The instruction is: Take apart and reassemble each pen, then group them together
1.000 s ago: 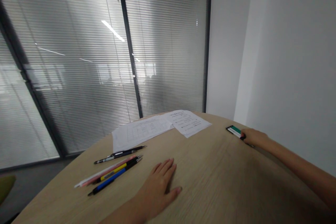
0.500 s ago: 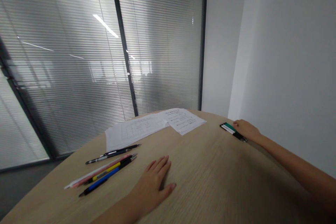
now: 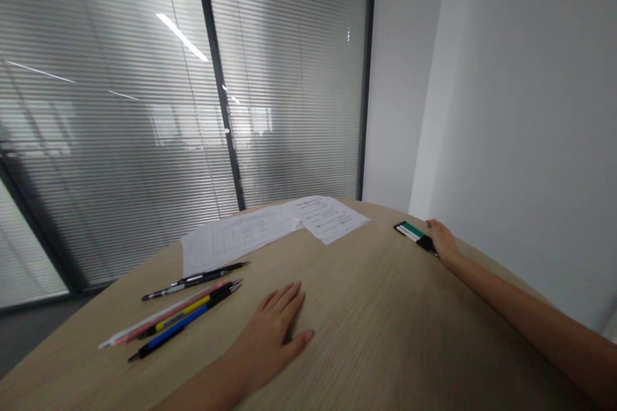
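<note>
My left hand (image 3: 272, 337) lies flat on the wooden table (image 3: 366, 314), its fingers spread and nothing in it. To its left is a group of pens, among them a blue pen (image 3: 171, 332), a yellow pen (image 3: 182, 314) and a pink one (image 3: 168, 316). Dark pens (image 3: 195, 280) lie just behind them. At the right, my right hand (image 3: 442, 241) rests beside a row of green, white and black pens (image 3: 412, 233), touching their near end. Its fingers are partly hidden, so its grip is unclear.
Printed sheets of paper (image 3: 241, 237) lie along the table's far edge, with another sheet (image 3: 332, 221) overlapping them on the right. Beyond the table stand a glass partition with blinds (image 3: 299, 77) and a pale wall (image 3: 525, 109).
My right hand has shifted against the near end of the green and white pens. The whole view has slid slightly left. My left hand stays flat on the table.
</note>
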Motion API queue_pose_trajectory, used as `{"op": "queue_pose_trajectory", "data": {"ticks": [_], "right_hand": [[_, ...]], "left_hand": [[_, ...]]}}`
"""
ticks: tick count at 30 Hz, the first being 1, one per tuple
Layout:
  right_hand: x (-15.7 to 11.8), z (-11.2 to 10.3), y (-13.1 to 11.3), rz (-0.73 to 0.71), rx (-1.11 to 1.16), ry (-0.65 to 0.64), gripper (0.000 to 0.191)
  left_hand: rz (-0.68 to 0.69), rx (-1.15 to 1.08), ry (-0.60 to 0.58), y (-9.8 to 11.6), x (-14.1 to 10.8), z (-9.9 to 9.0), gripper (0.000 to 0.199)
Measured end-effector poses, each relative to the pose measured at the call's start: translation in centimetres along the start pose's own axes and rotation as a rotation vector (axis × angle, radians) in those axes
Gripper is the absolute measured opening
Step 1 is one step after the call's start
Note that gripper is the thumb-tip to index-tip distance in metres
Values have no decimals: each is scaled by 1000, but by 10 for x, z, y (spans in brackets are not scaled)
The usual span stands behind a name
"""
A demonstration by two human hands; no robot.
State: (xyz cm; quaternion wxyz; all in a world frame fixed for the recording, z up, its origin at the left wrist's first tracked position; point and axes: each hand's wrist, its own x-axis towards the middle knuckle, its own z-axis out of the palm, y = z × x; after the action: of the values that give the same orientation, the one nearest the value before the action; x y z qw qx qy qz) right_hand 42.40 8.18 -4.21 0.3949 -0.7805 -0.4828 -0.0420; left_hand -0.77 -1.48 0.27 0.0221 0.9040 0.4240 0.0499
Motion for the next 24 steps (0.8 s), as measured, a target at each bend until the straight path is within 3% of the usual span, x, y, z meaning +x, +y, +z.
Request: {"op": "queue_pose_trajectory", "data": {"ticks": [9,18,21,24], "right_hand": [[3,7,3,22,70,78,50],[2,2,1,-62,42,144,43],[-6,0,-19,-218,16,146,37],[-30,3,-54,-565,20,36,37]], "left_hand": [[3,8,15,-2,1,3,60],[-4,-40,-16,5,-2,-3,61],[-11,-68,-24,8,-3,-4,61],[-19,-97,-21,9,-3,-4,62]]}}
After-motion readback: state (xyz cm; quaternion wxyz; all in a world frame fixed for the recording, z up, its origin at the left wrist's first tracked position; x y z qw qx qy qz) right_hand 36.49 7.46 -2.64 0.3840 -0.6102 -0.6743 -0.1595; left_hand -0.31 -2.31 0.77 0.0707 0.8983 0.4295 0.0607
